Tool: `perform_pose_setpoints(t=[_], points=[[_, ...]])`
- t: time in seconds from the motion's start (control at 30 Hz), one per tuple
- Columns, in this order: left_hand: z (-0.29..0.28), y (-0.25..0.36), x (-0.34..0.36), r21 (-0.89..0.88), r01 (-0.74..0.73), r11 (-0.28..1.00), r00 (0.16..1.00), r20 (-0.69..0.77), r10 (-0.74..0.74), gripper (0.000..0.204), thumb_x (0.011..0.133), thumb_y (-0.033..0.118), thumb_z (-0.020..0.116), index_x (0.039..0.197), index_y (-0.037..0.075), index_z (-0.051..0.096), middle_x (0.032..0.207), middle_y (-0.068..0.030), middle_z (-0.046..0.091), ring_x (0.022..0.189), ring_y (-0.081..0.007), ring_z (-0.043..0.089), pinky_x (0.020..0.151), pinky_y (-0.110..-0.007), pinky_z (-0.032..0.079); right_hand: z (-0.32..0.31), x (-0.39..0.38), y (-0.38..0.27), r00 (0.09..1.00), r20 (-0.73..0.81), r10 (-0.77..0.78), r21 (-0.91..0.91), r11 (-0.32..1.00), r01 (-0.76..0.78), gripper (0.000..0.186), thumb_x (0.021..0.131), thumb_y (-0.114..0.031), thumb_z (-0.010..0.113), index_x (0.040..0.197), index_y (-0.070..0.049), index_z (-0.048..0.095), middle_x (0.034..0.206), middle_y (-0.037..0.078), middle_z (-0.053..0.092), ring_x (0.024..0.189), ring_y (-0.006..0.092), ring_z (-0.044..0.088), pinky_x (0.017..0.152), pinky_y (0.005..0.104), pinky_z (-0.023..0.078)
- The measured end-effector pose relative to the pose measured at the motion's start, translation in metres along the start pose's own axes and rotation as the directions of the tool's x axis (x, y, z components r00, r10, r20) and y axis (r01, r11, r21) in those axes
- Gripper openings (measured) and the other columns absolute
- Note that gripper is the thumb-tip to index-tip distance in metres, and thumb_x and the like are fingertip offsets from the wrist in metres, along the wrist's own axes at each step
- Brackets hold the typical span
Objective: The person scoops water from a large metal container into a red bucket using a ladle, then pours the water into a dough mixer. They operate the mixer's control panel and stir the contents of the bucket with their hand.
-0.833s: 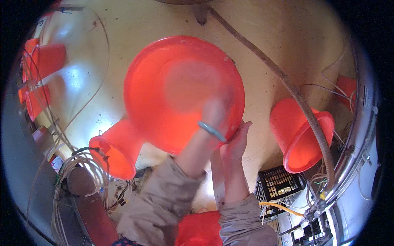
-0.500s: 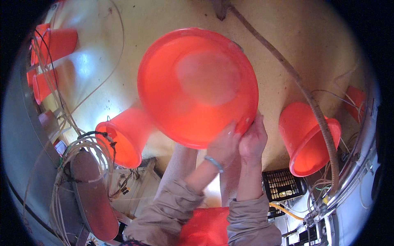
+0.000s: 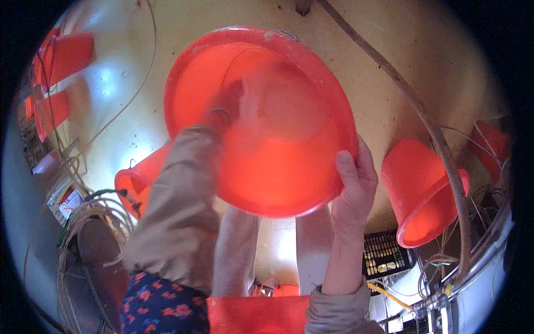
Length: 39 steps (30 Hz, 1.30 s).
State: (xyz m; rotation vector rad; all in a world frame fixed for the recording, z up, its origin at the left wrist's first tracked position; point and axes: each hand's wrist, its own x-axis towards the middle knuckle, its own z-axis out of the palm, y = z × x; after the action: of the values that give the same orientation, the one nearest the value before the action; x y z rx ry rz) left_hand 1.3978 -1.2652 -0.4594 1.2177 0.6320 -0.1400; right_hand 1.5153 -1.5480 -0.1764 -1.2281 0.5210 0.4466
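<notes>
A large red plastic bucket point(image 3: 278, 178) is held with its opening toward me, showing its inner wall and bottom. My left hand point(image 3: 231, 97) reaches inside it at the upper left, blurred, so I cannot tell whether its fingers are open or closed. My right hand point(image 3: 359, 175) grips the bucket's right rim, thumb in front and fingers round the outside. Below the bucket are my legs point(image 3: 233, 253) and a red object point(image 3: 256, 314) across the bottom of the view.
Red buckets lie on their sides at right point(image 3: 417, 189), lower left point(image 3: 133, 183) and far left point(image 3: 67, 55). A thick hose point(image 3: 400, 78) curves down the right. Coiled tubes point(image 3: 89, 217) hang at lower left, a black crate point(image 3: 384, 253) sits at lower right, and metal edges border the sides.
My left hand has moved from the lower right rim up and leftward into the bucket. The bucket has shifted and tilted slightly, with my right hand still at its right rim.
</notes>
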Motion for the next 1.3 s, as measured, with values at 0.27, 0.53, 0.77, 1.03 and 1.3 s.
perform_pose_setpoints(t=[0.27,0.53,0.77,1.03,1.3], points=[[0.211,0.055,-0.072,0.094,0.342,0.935,0.940,-0.043,-0.340,0.050,0.094,0.030,0.031,0.136,0.003,0.027,0.141,-0.0145,0.027,0.131,-0.0254,0.026,0.110,-0.036,0.017,-0.005,0.002,0.022,0.988,-0.136,-0.076,-0.095,0.993,0.064,0.032,0.083,-0.009,0.059,0.113,0.002,0.056,0.103,0.006,0.060,0.090,0.0124,0.054,0.081,0.0250,0.044],[0.188,0.115,-0.135,0.922,-0.094,0.376,0.719,0.324,-0.615,0.058,0.093,0.041,0.026,0.137,0.004,0.025,0.141,-0.0171,0.026,0.132,-0.0283,0.023,0.109,-0.039,0.015,-0.012,0.003,0.006,0.973,-0.195,-0.123,-0.176,0.980,0.089,0.028,0.081,-0.006,0.060,0.108,0.003,0.058,0.099,0.007,0.061,0.089,0.0133,0.055,0.081,0.0256,0.044],[-0.015,0.006,-0.023,0.892,0.364,0.268,0.908,-0.276,-0.314,0.060,0.092,0.044,0.025,0.137,0.004,0.026,0.141,-0.0199,0.026,0.131,-0.0303,0.024,0.109,-0.038,0.016,0.001,-0.006,0.006,0.990,0.000,-0.144,-0.366,0.921,0.134,0.032,0.077,-0.005,0.066,0.107,0.002,0.059,0.096,0.006,0.061,0.086,0.0112,0.056,0.078,0.0236,0.044],[0.239,0.050,-0.070,0.073,0.383,0.921,0.923,-0.076,-0.378,0.061,0.092,0.045,0.024,0.136,0.003,0.027,0.140,-0.0218,0.026,0.131,-0.0317,0.024,0.108,-0.036,0.018,-0.005,0.005,0.003,0.980,-0.125,-0.152,-0.334,0.937,0.102,0.029,0.083,-0.010,0.060,0.109,0.002,0.058,0.099,0.006,0.061,0.087,0.0131,0.055,0.078,0.0248,0.044],[0.263,0.153,-0.170,0.660,0.139,0.738,0.885,0.251,-0.392,0.066,0.087,0.050,0.041,0.132,0.002,0.033,0.129,-0.0232,0.042,0.122,-0.0353,0.038,0.104,-0.042,0.027,-0.023,0.015,-0.005,0.964,-0.257,-0.061,-0.067,0.997,0.045,0.030,0.085,-0.011,0.058,0.111,0.003,0.056,0.104,0.009,0.060,0.092,0.0148,0.055,0.082,0.0257,0.044]])
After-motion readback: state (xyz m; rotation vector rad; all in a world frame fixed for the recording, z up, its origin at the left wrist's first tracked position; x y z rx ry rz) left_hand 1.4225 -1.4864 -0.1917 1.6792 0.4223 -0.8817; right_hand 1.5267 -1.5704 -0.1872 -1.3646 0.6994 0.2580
